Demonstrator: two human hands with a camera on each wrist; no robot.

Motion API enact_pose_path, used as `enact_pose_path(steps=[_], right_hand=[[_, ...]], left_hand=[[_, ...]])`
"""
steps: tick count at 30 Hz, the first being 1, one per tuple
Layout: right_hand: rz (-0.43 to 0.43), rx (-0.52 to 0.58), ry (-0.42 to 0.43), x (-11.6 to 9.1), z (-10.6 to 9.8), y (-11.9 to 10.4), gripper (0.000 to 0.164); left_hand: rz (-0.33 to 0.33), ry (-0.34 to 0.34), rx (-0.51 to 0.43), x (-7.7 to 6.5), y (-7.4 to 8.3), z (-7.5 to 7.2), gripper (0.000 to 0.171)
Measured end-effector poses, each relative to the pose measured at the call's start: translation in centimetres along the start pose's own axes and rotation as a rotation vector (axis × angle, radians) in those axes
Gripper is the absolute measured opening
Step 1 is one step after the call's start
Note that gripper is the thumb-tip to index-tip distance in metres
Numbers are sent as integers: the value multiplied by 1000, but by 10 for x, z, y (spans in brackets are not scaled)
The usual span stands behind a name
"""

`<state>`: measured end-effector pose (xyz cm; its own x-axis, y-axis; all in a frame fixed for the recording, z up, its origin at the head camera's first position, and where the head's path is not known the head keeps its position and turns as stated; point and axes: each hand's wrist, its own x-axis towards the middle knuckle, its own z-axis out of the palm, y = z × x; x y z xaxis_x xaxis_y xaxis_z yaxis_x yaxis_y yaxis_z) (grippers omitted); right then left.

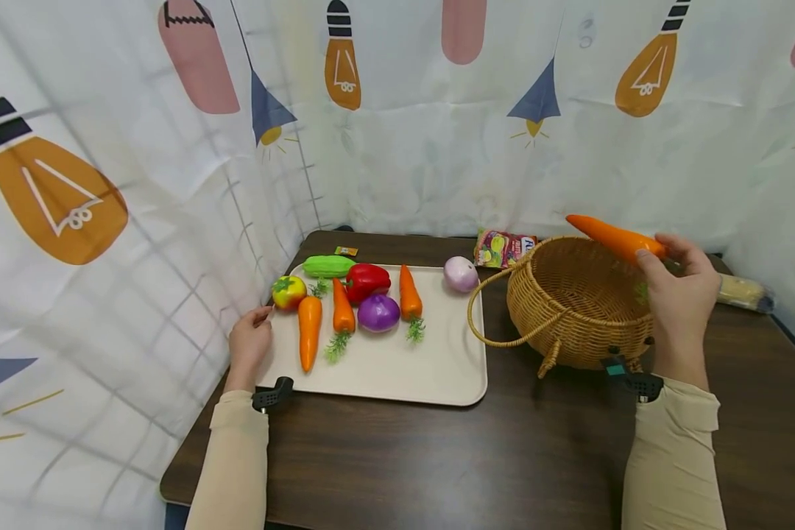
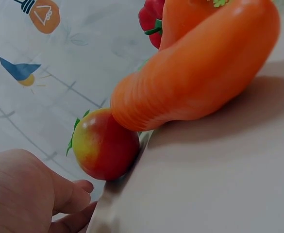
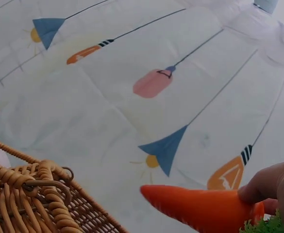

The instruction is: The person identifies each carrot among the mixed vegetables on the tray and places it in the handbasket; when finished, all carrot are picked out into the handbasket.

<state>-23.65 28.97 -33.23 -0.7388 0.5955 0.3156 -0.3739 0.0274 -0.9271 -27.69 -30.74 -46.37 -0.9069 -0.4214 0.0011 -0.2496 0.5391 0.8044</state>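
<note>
My right hand grips an orange carrot by its leafy end, above the wicker basket. In the right wrist view, the carrot points left, its green fronds beside my fingers. My left hand holds the left edge of a cream tray, close to a red-yellow tomato. On that tray lie a long orange carrot, two leafy carrots, a red bell pepper, a purple onion, a green ridged vegetable and a pale purple onion.
The basket's handle hangs toward the tray's right edge. Behind the basket lies a colourful snack packet, with a pale wrapped package to its right. A small orange packet sits behind the tray. Printed curtains enclose the dark table.
</note>
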Motion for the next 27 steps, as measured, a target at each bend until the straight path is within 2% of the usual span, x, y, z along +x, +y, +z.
enact_pose_path(steps=[3,6,11,13,15,19,27], right_hand=[[35,3,-33,-2,-4,0,29],[61,-48,-85,-3,-5,1,30],[46,-295,-126,-2,-3,3,29],[45,-352,-120,-1,-3,4,29],[57,-360,-111,0,-3,4,28],[87,-304,-106,2,-5,4,27],[41,-395,-127,2,-7,7,32]], left_hand=[[2,-1,8,0,-1,0,43],[-1,-4,13,0,-1,1,43],[-7,7,2,-1,1,1,41],[-3,10,-1,-2,2,0,41],[4,12,0,-2,2,0,41],[10,12,9,-1,3,0,41],[3,1,0,-1,3,0,41]])
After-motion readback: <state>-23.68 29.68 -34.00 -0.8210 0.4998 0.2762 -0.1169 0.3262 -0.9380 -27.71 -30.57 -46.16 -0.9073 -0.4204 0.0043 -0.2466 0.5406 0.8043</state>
